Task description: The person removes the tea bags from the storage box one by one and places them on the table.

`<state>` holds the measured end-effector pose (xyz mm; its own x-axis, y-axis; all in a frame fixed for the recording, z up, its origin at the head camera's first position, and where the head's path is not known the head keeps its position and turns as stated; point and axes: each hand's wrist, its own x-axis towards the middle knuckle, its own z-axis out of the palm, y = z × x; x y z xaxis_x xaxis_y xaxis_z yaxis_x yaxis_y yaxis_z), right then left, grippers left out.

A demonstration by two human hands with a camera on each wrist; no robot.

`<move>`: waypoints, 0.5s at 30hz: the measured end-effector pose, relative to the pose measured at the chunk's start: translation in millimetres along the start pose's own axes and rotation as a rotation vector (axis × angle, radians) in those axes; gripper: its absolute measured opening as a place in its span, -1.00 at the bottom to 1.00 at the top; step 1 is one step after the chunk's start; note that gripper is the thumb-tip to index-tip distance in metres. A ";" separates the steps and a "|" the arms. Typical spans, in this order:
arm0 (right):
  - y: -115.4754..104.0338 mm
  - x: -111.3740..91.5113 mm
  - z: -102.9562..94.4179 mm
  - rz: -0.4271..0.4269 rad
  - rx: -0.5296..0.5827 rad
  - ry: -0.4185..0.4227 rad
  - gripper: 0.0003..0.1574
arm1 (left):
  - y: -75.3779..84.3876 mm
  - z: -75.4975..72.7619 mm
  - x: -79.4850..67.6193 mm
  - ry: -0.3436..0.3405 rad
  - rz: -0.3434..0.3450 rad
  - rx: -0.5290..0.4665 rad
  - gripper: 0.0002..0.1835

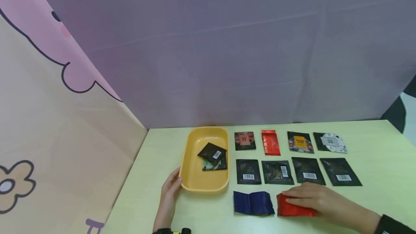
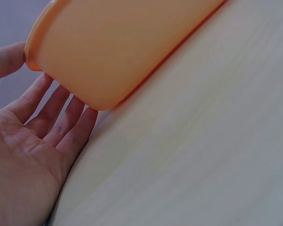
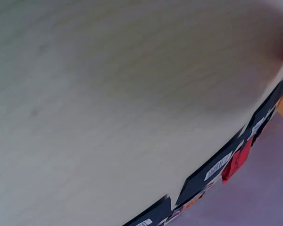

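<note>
A yellow tray [image 1: 186,169] stands on the table with dark sachets [image 1: 212,153] inside it. At its near left corner my left hand [image 1: 170,190] holds the rim and outer side. The left wrist view shows the thumb at the rim of the tray [image 2: 113,52] and the other fingers of this hand [image 2: 42,127] against its wall. My right hand [image 1: 313,199] grips a red packet [image 1: 292,210] in the near row, its fingers over the top and the thumb not clearly seen. Left of it lies a creased navy packet [image 1: 253,204]. The right wrist view does not show the hand's grip.
Sachets lie in rows right of the tray. The far row has a red stick-like packet [image 1: 271,143] and printed sachets such as one with a yellow label [image 1: 300,142]. The middle row holds black barcoded sachets [image 1: 248,170]. A grey cloth wall [image 1: 227,64] rises behind the table.
</note>
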<state>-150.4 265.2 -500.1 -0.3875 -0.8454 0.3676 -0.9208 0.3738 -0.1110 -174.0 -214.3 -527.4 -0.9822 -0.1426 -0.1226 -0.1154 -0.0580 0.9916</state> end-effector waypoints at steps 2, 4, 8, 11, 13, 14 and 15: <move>-0.2 -0.9 1.7 -0.005 -0.016 -0.032 -0.35 | 0.6 0.0 -0.4 -0.002 -0.001 -0.010 -0.41; 0.2 -1.8 2.4 -0.011 -0.044 -0.081 -0.33 | 0.7 -0.2 -0.9 -0.008 -0.004 -0.022 -0.41; 2.5 -4.0 2.2 -0.006 -0.134 -0.176 -0.33 | 1.2 -0.5 -2.4 -0.011 0.002 -0.023 -0.40; 4.6 -6.1 2.0 0.027 -0.178 -0.232 -0.32 | 2.2 0.2 -3.2 -0.009 0.007 -0.015 -0.41; 5.6 -7.7 2.1 0.049 -0.189 -0.261 -0.32 | 3.0 0.9 -3.4 -0.007 0.004 -0.010 -0.41; 5.9 -8.4 2.2 0.062 -0.186 -0.275 -0.32 | 3.5 1.3 -3.7 -0.008 0.003 -0.010 -0.41; 6.2 -9.1 2.4 0.072 -0.185 -0.285 -0.32 | 3.9 1.8 -3.8 -0.007 0.003 -0.008 -0.42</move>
<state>-152.6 274.3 -506.3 -0.4717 -0.8772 0.0897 -0.8773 0.4771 0.0514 -171.0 -212.2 -523.0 -0.9836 -0.1357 -0.1190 -0.1110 -0.0655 0.9917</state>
